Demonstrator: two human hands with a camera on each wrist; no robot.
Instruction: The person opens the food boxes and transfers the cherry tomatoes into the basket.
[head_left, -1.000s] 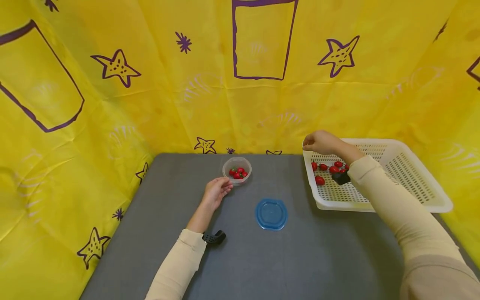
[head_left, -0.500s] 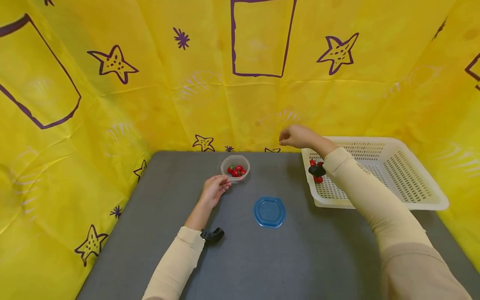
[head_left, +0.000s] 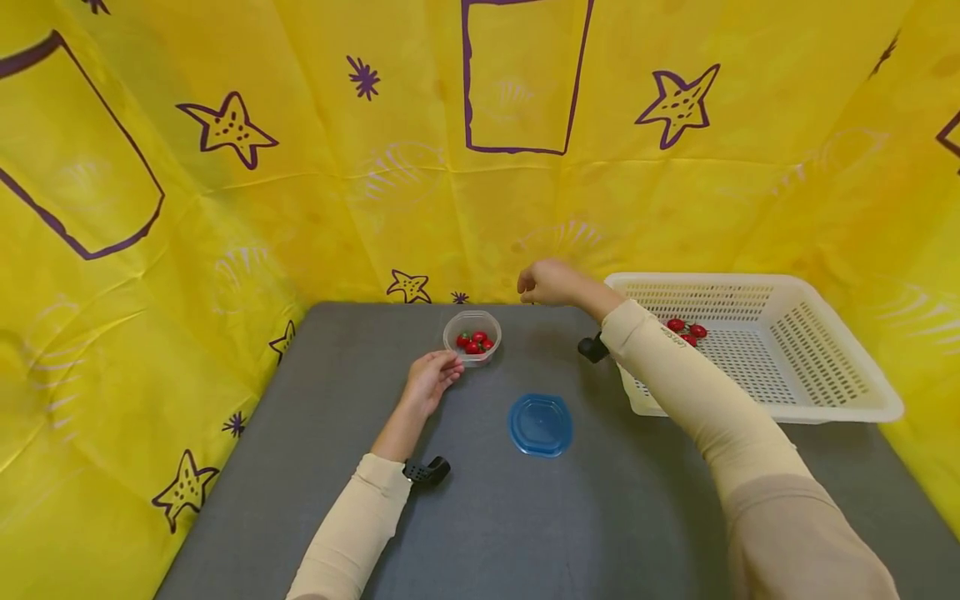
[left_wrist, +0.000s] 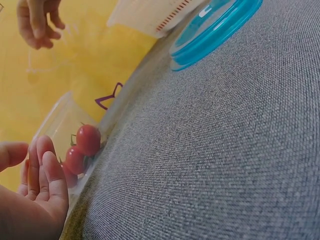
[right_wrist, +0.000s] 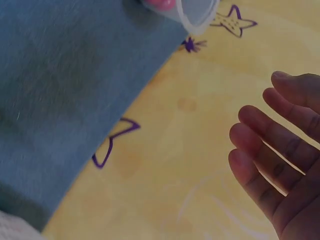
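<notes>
My left hand (head_left: pixel 431 382) is at the near rim of a small clear plastic container (head_left: pixel 487 360) on the grey table. In the left wrist view its fingers (left_wrist: pixel 56 181) lie loosely bent by the wall, the thumb slightly apart. Several red cherry tomatoes (head_left: pixel 475 348) lie inside, some with green stems. Above the back edge of the table, right of the container, my right hand (head_left: pixel 553 283) hangs in the air. Its fingers (right_wrist: pixel 257 142) are relaxed in the right wrist view, and nothing shows in its grasp.
A blue lid (head_left: pixel 540 425) lies flat on the table (head_left: pixel 480 517) in front of the container. To the right stands a white slotted basket (head_left: pixel 832 412) with several cherry tomatoes (head_left: pixel 688 332), partly hidden by the right arm. A yellow patterned cloth (head_left: pixel 315 217) closes off the back and sides.
The right hand has moved left from above the basket's left rim, out toward the container. The left hand stays at the container, with the tomatoes inside unchanged.
</notes>
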